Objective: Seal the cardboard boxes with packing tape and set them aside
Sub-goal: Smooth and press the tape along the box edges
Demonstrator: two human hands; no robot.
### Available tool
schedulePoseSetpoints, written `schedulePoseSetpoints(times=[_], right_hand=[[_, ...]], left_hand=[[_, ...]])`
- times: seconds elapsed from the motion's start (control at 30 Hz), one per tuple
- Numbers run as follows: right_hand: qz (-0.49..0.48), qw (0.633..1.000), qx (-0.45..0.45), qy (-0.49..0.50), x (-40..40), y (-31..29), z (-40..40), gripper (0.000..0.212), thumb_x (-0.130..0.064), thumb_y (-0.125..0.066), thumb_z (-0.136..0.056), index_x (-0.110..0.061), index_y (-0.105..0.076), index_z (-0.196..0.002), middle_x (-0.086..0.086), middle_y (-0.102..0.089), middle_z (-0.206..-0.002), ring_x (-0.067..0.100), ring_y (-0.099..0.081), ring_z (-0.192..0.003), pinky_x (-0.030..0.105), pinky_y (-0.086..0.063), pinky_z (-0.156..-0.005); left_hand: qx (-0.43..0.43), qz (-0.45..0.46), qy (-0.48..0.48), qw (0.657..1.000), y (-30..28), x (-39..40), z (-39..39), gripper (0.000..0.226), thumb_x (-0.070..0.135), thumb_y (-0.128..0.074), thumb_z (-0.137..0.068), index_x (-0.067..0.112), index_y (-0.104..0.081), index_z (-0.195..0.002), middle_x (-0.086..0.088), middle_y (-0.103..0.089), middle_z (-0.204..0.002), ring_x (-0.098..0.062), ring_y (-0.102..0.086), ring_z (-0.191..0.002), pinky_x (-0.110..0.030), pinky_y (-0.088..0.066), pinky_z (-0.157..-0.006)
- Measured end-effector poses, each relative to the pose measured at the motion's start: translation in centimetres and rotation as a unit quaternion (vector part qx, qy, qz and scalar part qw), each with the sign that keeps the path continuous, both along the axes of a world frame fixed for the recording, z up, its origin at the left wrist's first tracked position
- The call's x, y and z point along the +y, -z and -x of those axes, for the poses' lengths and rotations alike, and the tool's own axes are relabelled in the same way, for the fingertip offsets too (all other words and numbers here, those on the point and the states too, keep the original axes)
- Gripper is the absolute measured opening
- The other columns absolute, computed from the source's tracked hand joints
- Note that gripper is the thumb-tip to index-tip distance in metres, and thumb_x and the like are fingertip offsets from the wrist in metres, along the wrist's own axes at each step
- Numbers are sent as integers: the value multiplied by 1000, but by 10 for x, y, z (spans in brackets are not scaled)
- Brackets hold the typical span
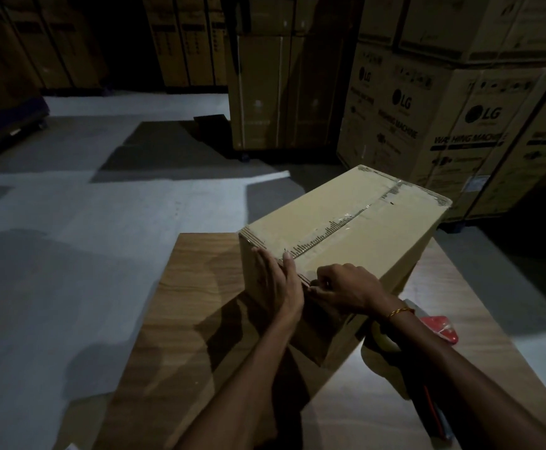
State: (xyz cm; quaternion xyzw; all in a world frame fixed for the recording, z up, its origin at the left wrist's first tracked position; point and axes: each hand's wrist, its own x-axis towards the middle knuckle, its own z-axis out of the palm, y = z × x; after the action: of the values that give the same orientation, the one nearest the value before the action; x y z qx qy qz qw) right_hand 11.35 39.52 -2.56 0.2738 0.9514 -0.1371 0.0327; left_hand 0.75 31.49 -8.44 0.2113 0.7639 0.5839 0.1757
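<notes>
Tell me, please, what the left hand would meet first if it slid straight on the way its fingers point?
Probably nothing: the left hand lies flat on the cardboard box's near end, fingers pointing up past its top edge into open air.

Dim warehouse, grey floor, stacked appliance cartons
</notes>
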Motion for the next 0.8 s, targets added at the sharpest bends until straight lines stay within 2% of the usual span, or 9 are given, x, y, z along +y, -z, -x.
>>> schedulePoseSetpoints(times=[0.07,0.17,0.27,0.37,0.43,0.5,0.57,0.67,0.8], right_hand=[[-2,1000,3,1,-1,1,0,39,-53,-58,-96,-27,-42,-72,-4,-54,-74,22,-54,-73,34,-35,-61],[-3,1000,10,-3,-1,1,-1,39,-52,-58,-97,-28,-40,-71,-8,-50,-70,19,-51,-70,33,-35,-61],[-4,1000,16,-11,-1,1,-2,41,-53,-59,-96,-29,-39,-70,-10,-47,-69,15,-48,-65,31,-33,-58],[-12,1000,19,1,-3,3,-3,40,-55,-61,-94,-26,-43,-73,-7,-52,-71,16,-51,-66,34,-40,-61],[-39,999,23,14,-7,8,-3,37,-54,-59,-94,-23,-47,-79,-4,-58,-74,22,-57,-71,38,-49,-65],[-65,997,33,27,-10,14,-3,34,-52,-58,-94,-21,-49,-82,-3,-58,-74,25,-59,-71,39,-53,-66],[-73,996,46,35,-13,16,-2,30,-49,-58,-93,-22,-50,-84,-3,-58,-74,25,-60,-70,39,-54,-64],[-68,995,60,33,-15,14,11,24,-43,-61,-93,-24,-50,-85,-3,-60,-79,27,-59,-75,36,-51,-64],[-43,996,78,26,-15,12,51,19,-35,-62,-91,-25,-47,-82,-1,-62,-85,29,-60,-79,42,-54,-68]], left_hand=[[2,19,-7,1000,-2,2,18,69,40,-35,-109,19,6,-162,10,9,-164,-6,3,-152,-22,0,-119],[2,56,-28,998,3,5,51,78,41,-46,-105,19,1,-162,-1,0,-170,-17,-3,-156,-37,-3,-126],[-35,22,-34,999,7,9,79,83,41,-59,-99,21,-8,-163,-7,-18,-168,-25,-19,-154,-44,-19,-125],[-65,3,-34,997,9,8,108,76,40,-69,-91,22,-34,-157,-8,-46,-154,-29,-46,-139,-44,-41,-114],[-68,7,-11,998,8,6,128,53,38,-72,-88,18,-57,-135,-7,-65,-131,-27,-62,-119,-37,-52,-97],[-58,10,5,998,5,3,144,26,32,-73,-90,18,-65,-110,-5,-70,-110,-25,-65,-102,-32,-51,-82],[-34,14,12,999,0,-1,152,15,32,-72,-91,21,-63,-96,0,-68,-96,-22,-64,-93,-30,-48,-74],[3,29,21,999,-4,-4,154,16,33,-66,-96,20,-59,-88,3,-64,-89,-20,-60,-86,-29,-44,-68],[14,32,40,999,-5,-9,157,23,34,-61,-100,20,-57,-82,1,-64,-90,-17,-58,-84,-27,-42,-65]])
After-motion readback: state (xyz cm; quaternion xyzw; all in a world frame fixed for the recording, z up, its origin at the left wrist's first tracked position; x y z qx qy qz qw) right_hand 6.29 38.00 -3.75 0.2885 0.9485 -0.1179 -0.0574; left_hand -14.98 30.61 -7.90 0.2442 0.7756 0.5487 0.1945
